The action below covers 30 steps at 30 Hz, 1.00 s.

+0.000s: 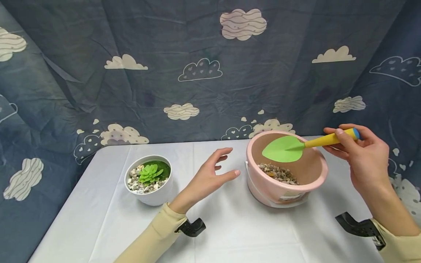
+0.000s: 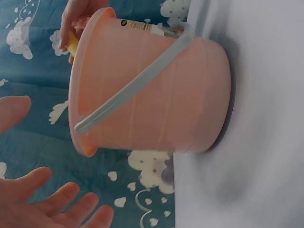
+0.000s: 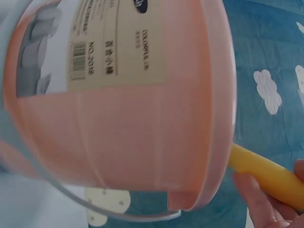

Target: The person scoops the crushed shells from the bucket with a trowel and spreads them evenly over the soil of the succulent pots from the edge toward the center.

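My right hand [image 1: 368,157] grips a toy trowel [image 1: 284,149] by its yellow handle, which ends in a blue cap. The trowel's green blade points left over the mouth of a pink bucket [image 1: 263,190]. Small mixed pebbles [image 1: 279,173] lie at the bottom of the bucket. My left hand [image 1: 210,175] hovers just left of the bucket, thumb and fingers spread and holding nothing. In the left wrist view the bucket's pale handle [image 2: 137,85] hangs down along its side. A paper label [image 3: 116,47] shows on the bucket's wall in the right wrist view.
A white pot [image 1: 154,195] stands on the left of the white-covered table [image 1: 227,233], holding a green succulent [image 1: 150,174] among pale stones. Behind the table hangs a dark blue cloth [image 1: 158,33] with cloud prints.
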Each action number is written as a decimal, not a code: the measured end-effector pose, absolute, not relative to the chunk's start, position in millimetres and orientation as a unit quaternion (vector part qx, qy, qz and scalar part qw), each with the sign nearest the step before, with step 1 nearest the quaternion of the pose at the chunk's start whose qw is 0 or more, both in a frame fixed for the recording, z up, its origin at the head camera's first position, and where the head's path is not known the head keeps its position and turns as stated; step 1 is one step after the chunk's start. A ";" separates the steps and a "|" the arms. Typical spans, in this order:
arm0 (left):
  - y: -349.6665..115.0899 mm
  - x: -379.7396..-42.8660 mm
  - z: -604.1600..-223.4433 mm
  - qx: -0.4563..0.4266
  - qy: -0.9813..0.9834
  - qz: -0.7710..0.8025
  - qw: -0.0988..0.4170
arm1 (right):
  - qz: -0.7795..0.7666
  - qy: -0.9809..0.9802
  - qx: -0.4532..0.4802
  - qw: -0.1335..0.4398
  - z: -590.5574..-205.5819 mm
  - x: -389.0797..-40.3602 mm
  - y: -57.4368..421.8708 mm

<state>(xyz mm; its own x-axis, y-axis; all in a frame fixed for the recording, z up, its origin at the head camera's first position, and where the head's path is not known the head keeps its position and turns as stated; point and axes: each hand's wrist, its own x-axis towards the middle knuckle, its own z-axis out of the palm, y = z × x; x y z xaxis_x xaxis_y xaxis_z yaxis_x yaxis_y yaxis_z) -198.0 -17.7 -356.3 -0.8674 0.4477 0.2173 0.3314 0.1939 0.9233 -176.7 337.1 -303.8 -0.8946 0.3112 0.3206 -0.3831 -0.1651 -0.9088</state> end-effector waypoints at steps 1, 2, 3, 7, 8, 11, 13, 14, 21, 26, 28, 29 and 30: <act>-15.6 -198.4 -357.4 0.251 0.767 0.587 0.059 | 0.753 -0.620 0.029 0.220 -305.0 -176.6 337.8; -13.5 -198.9 -358.7 0.249 0.764 0.592 0.069 | 0.744 -0.633 0.032 0.212 -306.2 -176.5 338.6; -11.5 -199.4 -360.0 0.248 0.759 0.598 0.078 | 0.736 -0.645 0.036 0.204 -307.2 -176.6 338.8; -2.8 -202.6 -363.0 0.247 0.741 0.617 0.100 | 0.680 -0.705 0.052 0.195 -311.7 -179.0 335.5; -0.4 -203.9 -363.3 0.248 0.738 0.620 0.103 | 0.658 -0.725 0.054 0.198 -312.6 -179.8 333.9; 8.0 -208.4 -362.5 0.249 0.732 0.625 0.107 | 0.575 -0.789 0.054 0.209 -315.7 -182.6 328.6; 13.9 -212.1 -361.3 0.250 0.730 0.627 0.109 | 0.525 -0.822 0.054 0.215 -318.6 -184.9 325.0; 16.9 -213.9 -360.5 0.249 0.729 0.628 0.112 | 0.507 -0.832 0.055 0.216 -320.2 -186.2 323.2; 26.7 -224.8 -358.3 0.241 0.753 0.598 0.135 | 0.462 -0.862 0.062 0.201 -329.7 -196.4 311.0; 25.1 -231.2 -355.6 0.260 0.769 0.568 0.136 | 0.423 -0.886 0.076 0.173 -324.8 -200.5 308.1; 25.3 -234.3 -354.1 0.270 0.774 0.556 0.136 | 0.403 -0.897 0.090 0.156 -321.0 -201.9 307.1; 26.1 -236.1 -353.5 0.275 0.774 0.553 0.138 | 0.396 -0.901 0.100 0.149 -319.1 -202.7 306.6; 27.3 -238.0 -353.0 0.280 0.774 0.550 0.140 | 0.391 -0.903 0.111 0.140 -317.2 -203.8 306.0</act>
<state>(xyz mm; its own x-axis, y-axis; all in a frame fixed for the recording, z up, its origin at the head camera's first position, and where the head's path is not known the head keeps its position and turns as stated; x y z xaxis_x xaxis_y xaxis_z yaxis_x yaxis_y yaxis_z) -238.0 27.3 -353.0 -0.8043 0.5872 0.0907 0.2788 0.2381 0.9304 -203.8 306.0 -317.2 -0.9361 -0.0920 0.3394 -0.3104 0.6698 -0.6745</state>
